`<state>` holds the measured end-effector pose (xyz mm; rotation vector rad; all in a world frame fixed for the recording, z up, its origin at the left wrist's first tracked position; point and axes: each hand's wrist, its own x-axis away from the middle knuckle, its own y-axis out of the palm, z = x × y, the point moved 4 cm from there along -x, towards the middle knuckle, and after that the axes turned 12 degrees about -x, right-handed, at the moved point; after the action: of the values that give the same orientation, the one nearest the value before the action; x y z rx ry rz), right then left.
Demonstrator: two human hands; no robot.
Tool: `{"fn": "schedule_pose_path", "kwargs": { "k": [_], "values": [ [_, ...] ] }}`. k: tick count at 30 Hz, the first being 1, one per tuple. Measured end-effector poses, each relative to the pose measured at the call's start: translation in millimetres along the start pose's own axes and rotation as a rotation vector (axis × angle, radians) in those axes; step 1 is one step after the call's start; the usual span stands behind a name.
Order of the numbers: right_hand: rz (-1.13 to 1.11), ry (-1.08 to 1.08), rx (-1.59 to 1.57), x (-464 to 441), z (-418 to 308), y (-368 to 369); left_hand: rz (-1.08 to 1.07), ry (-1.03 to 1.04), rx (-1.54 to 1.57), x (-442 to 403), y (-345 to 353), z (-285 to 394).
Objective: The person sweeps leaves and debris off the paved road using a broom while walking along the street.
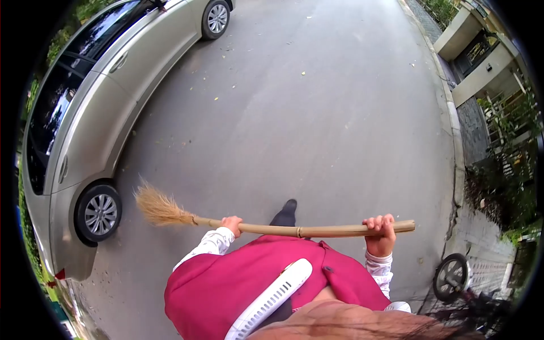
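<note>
A broom (pixel 266 229) with a bamboo handle and straw bristles lies across the front of my body, nearly level. Its bristle end points left toward the parked car, and the handle's cut end points right. My left hand (pixel 231 224) is closed around the handle near the bristles. Farther along, close to the handle's right end, my right hand (pixel 381 234) wraps its fingers over it. Below the broom shows the red vest (pixel 249 260) I wear, over white patterned sleeves. One dark shoe (pixel 288 209) appears beyond the handle.
A beige car (pixel 107 107) stands along the left side. Grey road (pixel 294 124) with scattered small leaves stretches ahead. On the right run a kerb (pixel 455 136), a gate with walls, and plants. A two-wheeler's wheel (pixel 451 277) is at lower right.
</note>
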<state>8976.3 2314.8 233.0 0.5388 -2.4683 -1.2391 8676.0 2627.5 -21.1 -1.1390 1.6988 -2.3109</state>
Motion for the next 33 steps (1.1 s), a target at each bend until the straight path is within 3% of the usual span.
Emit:
{"fn": "schedule_pose_path", "kwargs": {
  "k": [4, 5, 8, 9, 10, 14, 16, 17, 18, 20, 22, 23, 24, 25, 26, 27, 28, 31, 32, 33],
  "values": [
    [-0.108, -0.2, -0.107, -117, -111, -12, 0.249, 0.22, 0.039, -148, -127, 128],
    [-0.119, -0.308, -0.078, -128, -144, -5, 0.344, 0.332, 0.068, -180, -155, 166],
    [-0.16, -0.552, -0.023, -144, -243, 13, 0.335, 0.615, 0.024, -267, -254, 292],
    [-0.083, -0.688, 0.086, -142, -268, 17, 0.428, 0.717, 0.051, -294, -279, 333],
    [-0.171, -0.701, 0.127, -145, -289, 27, 0.441, 0.789, 0.002, -322, -302, 375],
    [0.21, -1.119, 0.349, -204, -307, 43, 0.423, 0.943, -0.113, -451, -383, 515],
    [0.128, -1.242, 0.469, -276, -300, 38, 0.418, 1.012, -0.003, -541, -398, 558],
    [0.55, -1.331, 0.701, -288, -337, -49, 0.416, 0.991, -0.013, -582, -405, 571],
    [0.222, -1.441, 0.442, -352, -303, 2, 0.388, 0.969, -0.03, -615, -399, 574],
    [0.221, -1.327, 0.436, -437, -302, -4, 0.279, 0.871, -0.081, -671, -391, 555],
    [0.072, -1.001, 0.296, -535, -292, -1, 0.194, 0.676, -0.01, -712, -375, 493],
    [0.105, -0.859, 0.258, -579, -279, -10, 0.073, 0.586, -0.101, -724, -369, 459],
    [0.129, -0.72, 0.216, -624, -262, -20, 0.282, 0.527, 0.088, -743, -344, 410],
    [0.183, -0.535, 0.153, -670, -246, -24, 0.163, 0.39, 0.029, -748, -359, 377],
    [0.236, -0.343, 0.095, -710, -229, -25, -0.103, 0.337, -0.095, -753, -382, 345],
    [0.21, -0.256, 0.087, -747, -216, -26, -0.178, 0.321, -0.141, -757, -392, 317],
    [0.175, -0.178, 0.074, -787, -207, -24, -0.242, 0.307, -0.189, -771, -405, 300],
    [-0.01, -0.176, 0.045, -902, -224, -6, -0.063, 0.155, -0.107, -816, -483, 306],
    [-0.068, -0.194, 0.044, -941, -238, 3, 0.104, 0.165, -0.072, -848, -503, 317],
    [-0.101, -0.238, 0.017, -974, -256, 8, 0.099, 0.229, -0.064, -872, -549, 342]
  ]
}}
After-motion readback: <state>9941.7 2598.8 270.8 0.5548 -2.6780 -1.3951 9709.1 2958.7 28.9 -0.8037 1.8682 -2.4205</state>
